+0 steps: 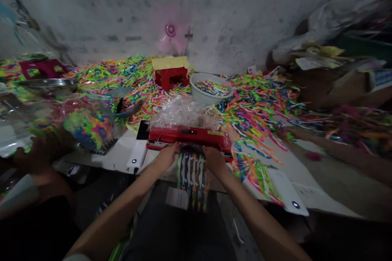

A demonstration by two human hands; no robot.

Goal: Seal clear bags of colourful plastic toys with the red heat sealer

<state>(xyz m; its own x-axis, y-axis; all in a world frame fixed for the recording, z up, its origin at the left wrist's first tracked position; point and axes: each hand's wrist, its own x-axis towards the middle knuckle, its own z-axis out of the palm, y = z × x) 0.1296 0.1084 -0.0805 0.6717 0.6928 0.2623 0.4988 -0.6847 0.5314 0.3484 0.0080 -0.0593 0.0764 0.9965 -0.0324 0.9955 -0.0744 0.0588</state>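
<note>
My left hand (168, 157) and my right hand (214, 161) pinch the two top corners of a clear plastic bag (192, 175). Inside the bag, several long colourful strips with white wavy pieces hang side by side, and a pale printed card (177, 198) shows near its lower left. The bag's top edge lies at the front of a red sealing machine (171, 133), which has a small lit display. Whether the edge is between the machine's jaws I cannot tell. Crumpled clear plastic bags (180, 111) are heaped just behind the machine.
Loose colourful strips (254, 98) cover the back of the table. Among them stand a white basin (211, 96), a red stool (171, 76) and a metal bowl (49, 85). White power banks (137, 154) lie nearby. A co-worker's hand (30, 159) is at left beside a filled bag (88, 126).
</note>
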